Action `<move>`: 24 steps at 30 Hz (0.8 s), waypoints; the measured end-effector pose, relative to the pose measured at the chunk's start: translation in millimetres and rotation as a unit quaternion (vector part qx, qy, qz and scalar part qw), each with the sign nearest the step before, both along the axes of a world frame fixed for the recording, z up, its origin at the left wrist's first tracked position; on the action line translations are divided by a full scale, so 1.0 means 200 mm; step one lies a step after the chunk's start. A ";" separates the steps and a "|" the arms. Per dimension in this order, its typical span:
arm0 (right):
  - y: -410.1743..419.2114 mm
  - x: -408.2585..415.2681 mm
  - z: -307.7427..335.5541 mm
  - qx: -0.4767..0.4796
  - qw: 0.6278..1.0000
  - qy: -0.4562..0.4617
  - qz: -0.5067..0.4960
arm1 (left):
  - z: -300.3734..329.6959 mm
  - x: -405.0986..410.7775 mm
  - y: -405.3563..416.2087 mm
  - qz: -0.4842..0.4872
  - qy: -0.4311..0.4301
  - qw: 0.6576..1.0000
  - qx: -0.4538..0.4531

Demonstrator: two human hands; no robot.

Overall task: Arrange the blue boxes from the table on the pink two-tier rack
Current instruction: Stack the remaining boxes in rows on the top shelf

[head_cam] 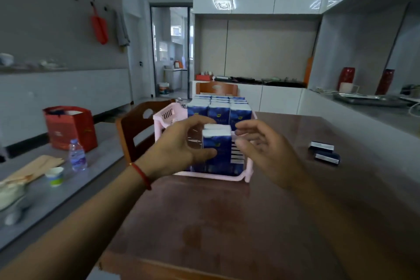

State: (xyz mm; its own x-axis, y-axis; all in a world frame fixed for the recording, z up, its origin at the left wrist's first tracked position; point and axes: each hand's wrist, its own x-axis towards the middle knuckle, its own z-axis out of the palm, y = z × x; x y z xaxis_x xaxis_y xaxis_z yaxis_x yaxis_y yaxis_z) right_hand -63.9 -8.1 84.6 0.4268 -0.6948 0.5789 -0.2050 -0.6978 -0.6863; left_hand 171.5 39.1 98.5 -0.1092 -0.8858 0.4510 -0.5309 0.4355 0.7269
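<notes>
- Blue boxes (219,110) stand upright in close rows on the upper tier of the pink two-tier rack (167,116), filling most of it; the rear rows are too foreshortened to count.
- One more blue box (217,148) stands upright at the front of the lower tier, its white top showing, with other blue boxes low beside it that the left hand partly covers.
- The rack sits on the brown worktop (227,223), toward its far-left edge, with a wooden chair just behind its left side.
- Left hand (179,145) is at the front box: its thumb lies across the blue face and its fingers (197,119) curl over the top from the left, so it holds the box.
- Right hand (266,145) hovers just right of that box with fingers loosely spread, gripping nothing; whether a fingertip touches the box cannot be told.
- Two dark boxes (325,153) lie flat near the worktop's right edge, well apart from the rack.
- A red bag (72,129) stands on the grey bench at left, its contents not clear, with a water bottle (77,154) and a paper cup (54,175) nearer.
- The rack's lower tier is largely hidden by hands and boxes, and the frame's edges are blurred.
</notes>
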 end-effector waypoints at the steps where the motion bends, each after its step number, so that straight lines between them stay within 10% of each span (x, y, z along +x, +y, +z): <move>1: -0.01 0.03 -0.01 0.005 1.000 -0.018 -0.001 | 0.04 0.07 0.01 0.016 0.007 1.000 -0.007; 13: -0.10 0.33 -0.41 0.018 0.999 -0.007 -0.044 | 0.36 0.61 -0.34 0.101 0.071 0.992 0.028; 24: -0.18 0.32 -0.46 0.011 0.998 0.047 -0.046 | 0.31 0.60 -0.83 0.125 -0.068 0.980 0.136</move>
